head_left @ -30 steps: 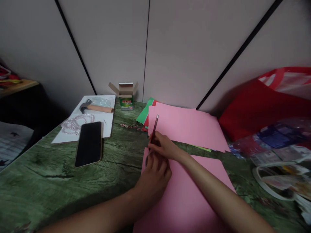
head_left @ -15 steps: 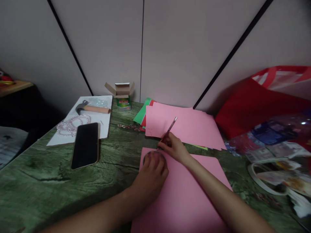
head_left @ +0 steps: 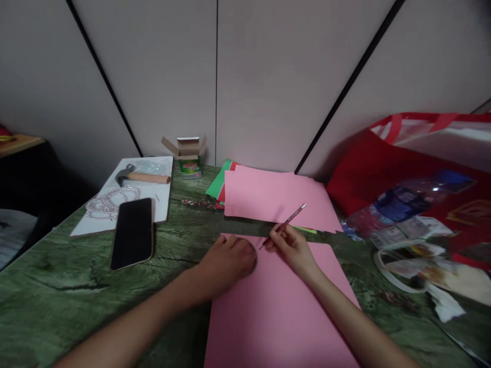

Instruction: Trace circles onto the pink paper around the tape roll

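Observation:
A sheet of pink paper (head_left: 276,312) lies on the green wood-patterned table in front of me. My left hand (head_left: 232,258) is bent over a small round object (head_left: 254,261) at the sheet's upper left, gripping it. Only its dark curved edge shows past the fingers, so its exact kind is hidden. Just to the right, my right hand (head_left: 287,245) pinches a pencil (head_left: 284,225) with a dark red body. The pencil slants, its tip low over the pink sheet beside the round object; whether the tip touches the paper I cannot tell.
Behind lies a stack of pink sheets (head_left: 268,194) over green and red ones. At left are a phone (head_left: 132,232), a hammer (head_left: 143,177) and beads (head_left: 111,202) on a white board, plus an opened small box (head_left: 191,166). A plastic bottle (head_left: 399,202) and red bag (head_left: 360,163) stand right.
My right hand has moved right and down with the pencil, away from the far edge of the round object. My left hand has turned, its fingers now closed over that object.

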{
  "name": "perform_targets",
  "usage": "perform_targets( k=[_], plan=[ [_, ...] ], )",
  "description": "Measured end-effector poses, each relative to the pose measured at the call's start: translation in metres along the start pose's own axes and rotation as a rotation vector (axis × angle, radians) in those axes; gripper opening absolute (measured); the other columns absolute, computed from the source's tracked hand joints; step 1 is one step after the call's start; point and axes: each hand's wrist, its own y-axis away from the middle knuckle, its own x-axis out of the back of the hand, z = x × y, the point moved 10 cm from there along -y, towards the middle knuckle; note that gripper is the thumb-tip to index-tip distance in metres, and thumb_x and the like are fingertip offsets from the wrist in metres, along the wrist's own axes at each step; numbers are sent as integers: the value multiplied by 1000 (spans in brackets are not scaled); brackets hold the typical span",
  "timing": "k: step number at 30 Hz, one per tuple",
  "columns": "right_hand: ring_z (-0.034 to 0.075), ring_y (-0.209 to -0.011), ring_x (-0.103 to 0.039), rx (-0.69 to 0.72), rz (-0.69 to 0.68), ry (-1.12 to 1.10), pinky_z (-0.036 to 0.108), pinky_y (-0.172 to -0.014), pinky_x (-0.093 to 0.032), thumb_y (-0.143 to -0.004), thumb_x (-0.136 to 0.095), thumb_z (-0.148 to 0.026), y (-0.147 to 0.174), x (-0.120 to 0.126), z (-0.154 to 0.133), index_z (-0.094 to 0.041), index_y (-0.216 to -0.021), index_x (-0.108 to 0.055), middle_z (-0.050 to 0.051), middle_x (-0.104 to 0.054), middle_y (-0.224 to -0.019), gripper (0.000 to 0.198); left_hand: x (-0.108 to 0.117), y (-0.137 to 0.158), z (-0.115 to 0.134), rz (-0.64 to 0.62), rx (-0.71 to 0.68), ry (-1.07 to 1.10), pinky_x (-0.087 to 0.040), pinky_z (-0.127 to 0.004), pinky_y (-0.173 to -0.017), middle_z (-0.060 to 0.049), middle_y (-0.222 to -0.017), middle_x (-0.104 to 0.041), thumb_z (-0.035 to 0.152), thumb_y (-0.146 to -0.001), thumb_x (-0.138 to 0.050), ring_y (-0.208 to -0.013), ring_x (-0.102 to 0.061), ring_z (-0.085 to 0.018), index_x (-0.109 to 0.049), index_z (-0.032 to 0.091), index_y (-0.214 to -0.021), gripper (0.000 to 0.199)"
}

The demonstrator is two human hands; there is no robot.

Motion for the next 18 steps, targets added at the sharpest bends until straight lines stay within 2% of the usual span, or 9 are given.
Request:
perform_targets(
  k=[6, 11, 18],
  plan=[
    [15, -54, -64, -16, 71, -127, 28, -54, -55, -63, -74, -54, 10, 6, 4, -18, -82, -55, 1, -67, -61, 44, -4, 4, -11, -72, -38, 79, -37, -36, -87, -6, -128, -49, 27, -89, -51, -102, -45, -23, -49, 24, -125, 36],
    [14, -56, -64, 22, 63, -141, 26, -54, -53, -64, -75, -50, 10, 2, 7, -17, -82, -58, 2, -68, -63, 42, -5, 5, -15, -163, -7, 100, -35, -38, -93, -6, -132, -47, 30, -90, -51, -105, -44, -24, -54, 23, -120, 31],
    [14, -57, -64, 32, 39, -110, 24, -52, -51, -66, -73, -50, 8, -2, 8, -16, -85, -58, 3, -68, -65, 42, -5, 5, -14, -167, 1, 91, -34, -38, -92, -7, -135, -45, 32, -90, -52, -107, -44, -25, -56, 21, -118, 30]
  ],
)
